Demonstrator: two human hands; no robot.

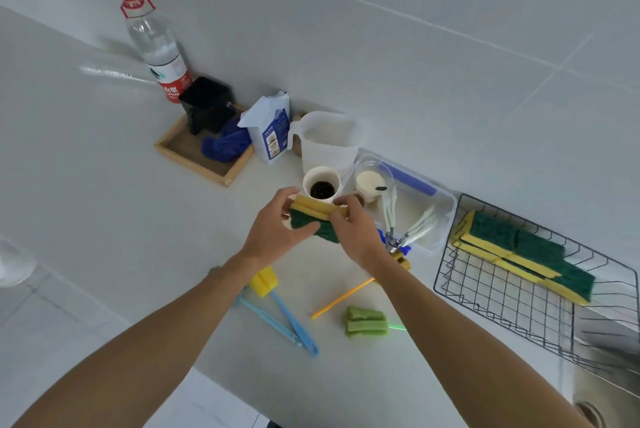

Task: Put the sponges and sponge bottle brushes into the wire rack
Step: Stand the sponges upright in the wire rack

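Note:
Both hands hold one yellow-and-green sponge above the counter: my left hand grips its left end, my right hand its right end. At the right stands the black wire rack, with several yellow-and-green sponges lying along its far side. On the counter below my hands lie a yellow sponge bottle brush with a blue handle, a second blue handle beside it, a green sponge brush head and a thin orange handle.
A paper cup of dark grains sits just behind the held sponge. A clear plastic bin holds a cup and tongs. Further back are a white jug, a bag, a wooden tray and a water bottle. A steel sink lies under the rack.

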